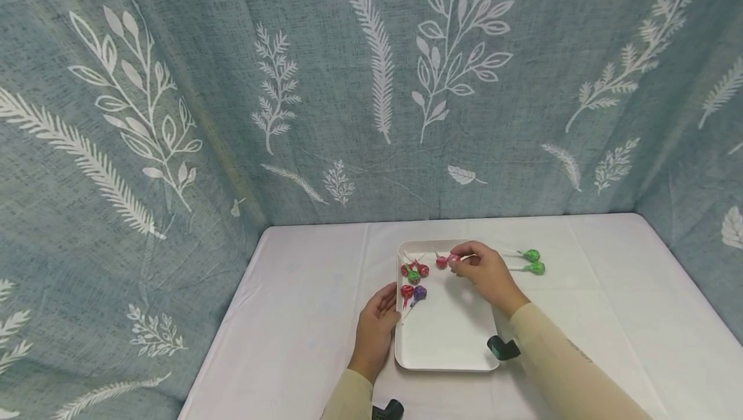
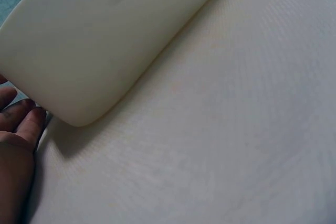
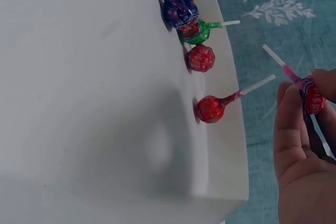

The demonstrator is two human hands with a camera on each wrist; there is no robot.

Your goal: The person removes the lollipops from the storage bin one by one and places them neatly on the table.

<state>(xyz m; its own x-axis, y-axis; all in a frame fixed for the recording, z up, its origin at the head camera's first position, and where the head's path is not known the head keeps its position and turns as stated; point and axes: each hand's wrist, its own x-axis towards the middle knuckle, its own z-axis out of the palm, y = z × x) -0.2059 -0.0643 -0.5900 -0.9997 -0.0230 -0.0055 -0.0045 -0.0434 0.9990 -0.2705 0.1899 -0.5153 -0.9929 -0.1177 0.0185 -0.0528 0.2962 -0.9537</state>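
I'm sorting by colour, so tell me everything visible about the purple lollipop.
The purple lollipop has a rounded head in a printed, plastic-looking wrapper, twisted at the neck, and a white stick. It lies in the white tray, towards the left side, its stick angled towards the near left. A red lollipop lies beside it; whether they touch is unclear. It is not being held.

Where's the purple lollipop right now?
In the head view, the purple lollipop lies inside the white tray near its left edge, just right of a red lollipop and close to the person's left hand.
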